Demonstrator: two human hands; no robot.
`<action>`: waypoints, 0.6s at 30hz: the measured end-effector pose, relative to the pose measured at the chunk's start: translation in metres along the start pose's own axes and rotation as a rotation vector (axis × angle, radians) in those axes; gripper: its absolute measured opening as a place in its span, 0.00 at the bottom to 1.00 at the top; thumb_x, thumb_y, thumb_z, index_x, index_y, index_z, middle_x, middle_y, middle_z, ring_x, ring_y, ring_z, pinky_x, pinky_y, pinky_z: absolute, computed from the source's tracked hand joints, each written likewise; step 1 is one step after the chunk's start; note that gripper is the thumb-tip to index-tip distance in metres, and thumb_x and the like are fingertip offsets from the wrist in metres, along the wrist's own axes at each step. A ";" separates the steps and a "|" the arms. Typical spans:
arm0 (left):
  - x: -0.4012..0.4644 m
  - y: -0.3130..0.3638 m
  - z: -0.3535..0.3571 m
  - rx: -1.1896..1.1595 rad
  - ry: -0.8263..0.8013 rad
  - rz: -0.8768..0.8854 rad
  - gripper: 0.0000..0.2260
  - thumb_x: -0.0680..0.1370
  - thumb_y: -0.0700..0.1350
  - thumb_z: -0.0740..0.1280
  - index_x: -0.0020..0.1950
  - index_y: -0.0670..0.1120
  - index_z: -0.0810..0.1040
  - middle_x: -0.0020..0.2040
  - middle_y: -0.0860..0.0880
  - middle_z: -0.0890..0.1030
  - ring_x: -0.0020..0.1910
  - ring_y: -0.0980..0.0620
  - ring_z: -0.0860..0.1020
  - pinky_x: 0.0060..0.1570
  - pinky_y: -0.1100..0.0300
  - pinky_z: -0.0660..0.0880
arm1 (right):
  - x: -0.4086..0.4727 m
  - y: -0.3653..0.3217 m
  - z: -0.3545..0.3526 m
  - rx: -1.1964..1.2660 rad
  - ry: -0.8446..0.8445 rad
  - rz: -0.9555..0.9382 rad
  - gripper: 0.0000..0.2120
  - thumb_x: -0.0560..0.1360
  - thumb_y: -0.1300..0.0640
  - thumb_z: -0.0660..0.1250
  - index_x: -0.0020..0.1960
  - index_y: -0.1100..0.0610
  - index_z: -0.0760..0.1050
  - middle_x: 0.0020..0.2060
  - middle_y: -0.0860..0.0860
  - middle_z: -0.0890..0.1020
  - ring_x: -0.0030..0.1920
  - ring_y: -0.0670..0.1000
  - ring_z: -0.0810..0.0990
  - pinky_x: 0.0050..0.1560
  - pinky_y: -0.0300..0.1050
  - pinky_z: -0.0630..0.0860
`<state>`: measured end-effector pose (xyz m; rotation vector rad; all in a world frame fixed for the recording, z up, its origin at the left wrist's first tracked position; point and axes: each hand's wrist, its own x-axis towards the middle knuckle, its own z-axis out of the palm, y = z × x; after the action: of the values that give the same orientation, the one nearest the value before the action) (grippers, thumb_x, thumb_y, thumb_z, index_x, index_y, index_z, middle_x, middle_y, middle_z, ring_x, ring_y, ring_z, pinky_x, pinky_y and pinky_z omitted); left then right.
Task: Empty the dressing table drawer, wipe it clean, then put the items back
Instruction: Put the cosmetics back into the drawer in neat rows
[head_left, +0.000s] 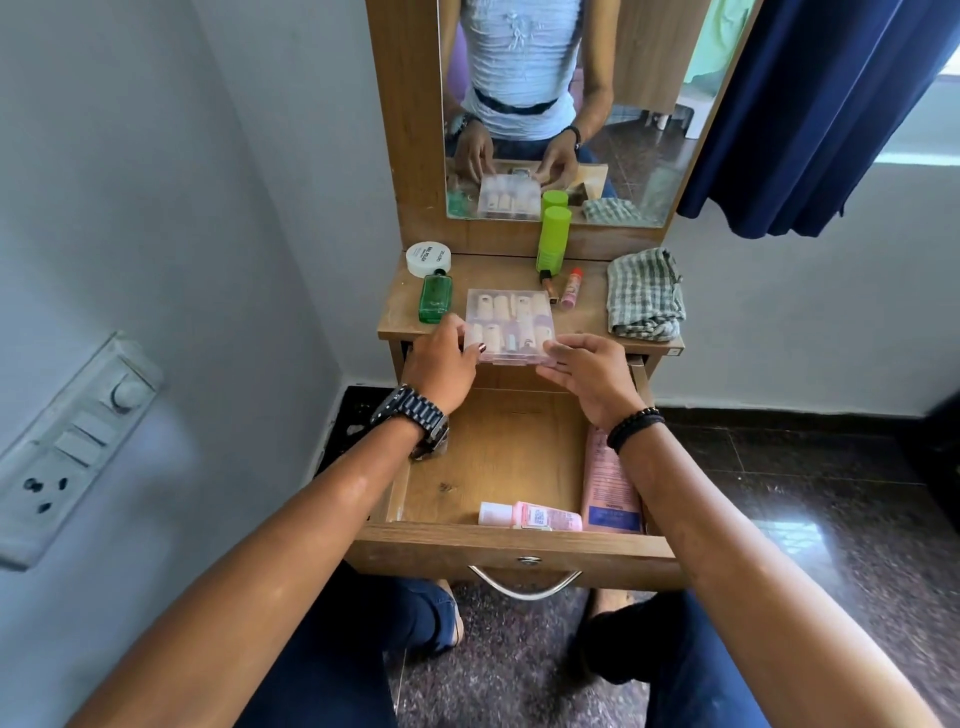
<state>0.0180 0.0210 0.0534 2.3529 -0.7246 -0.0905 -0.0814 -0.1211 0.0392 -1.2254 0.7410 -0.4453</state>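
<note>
The wooden drawer (488, 457) is pulled out below the dressing table top (582, 317). A clear plastic box of small items (511, 322) sits tilted at the table's front edge, over the drawer's back. My left hand (441, 361) grips its left side and my right hand (584, 371) holds its right front corner. Inside the drawer lie a small pink bottle (530, 514) along the front wall and a pink tube with a blue end (608, 483) along the right wall. A checked cloth (644, 293) lies folded on the table's right.
On the table top stand a white round tub (428, 258), a green glass bottle (434, 299), a tall lime-green bottle (553, 239) and a small pink stick (570, 288). A mirror (623, 104) rises behind. Wall sockets (78, 441) are at left, a blue curtain (810, 104) at right.
</note>
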 end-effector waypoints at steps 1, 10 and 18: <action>-0.004 -0.001 -0.001 -0.028 -0.007 -0.007 0.13 0.77 0.48 0.64 0.60 0.45 0.71 0.50 0.45 0.81 0.42 0.49 0.78 0.30 0.63 0.69 | -0.006 -0.002 -0.003 0.014 -0.021 -0.005 0.02 0.74 0.66 0.68 0.46 0.64 0.76 0.51 0.62 0.79 0.50 0.56 0.81 0.48 0.45 0.81; -0.058 -0.010 -0.006 -0.195 -0.327 -0.101 0.20 0.74 0.53 0.68 0.61 0.47 0.71 0.42 0.47 0.83 0.39 0.49 0.79 0.42 0.54 0.75 | -0.065 0.007 -0.042 -0.038 -0.109 0.056 0.06 0.72 0.66 0.70 0.48 0.64 0.76 0.46 0.60 0.81 0.47 0.56 0.82 0.44 0.42 0.82; -0.065 -0.006 0.020 -0.078 -0.555 -0.148 0.03 0.76 0.43 0.66 0.43 0.46 0.74 0.43 0.42 0.83 0.43 0.47 0.83 0.49 0.49 0.79 | -0.069 0.041 -0.058 -0.086 -0.075 0.215 0.05 0.74 0.68 0.67 0.42 0.61 0.73 0.46 0.60 0.79 0.44 0.55 0.81 0.46 0.43 0.81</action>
<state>-0.0390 0.0472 0.0257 2.3151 -0.7791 -0.8454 -0.1739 -0.1016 0.0099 -1.2207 0.8243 -0.1911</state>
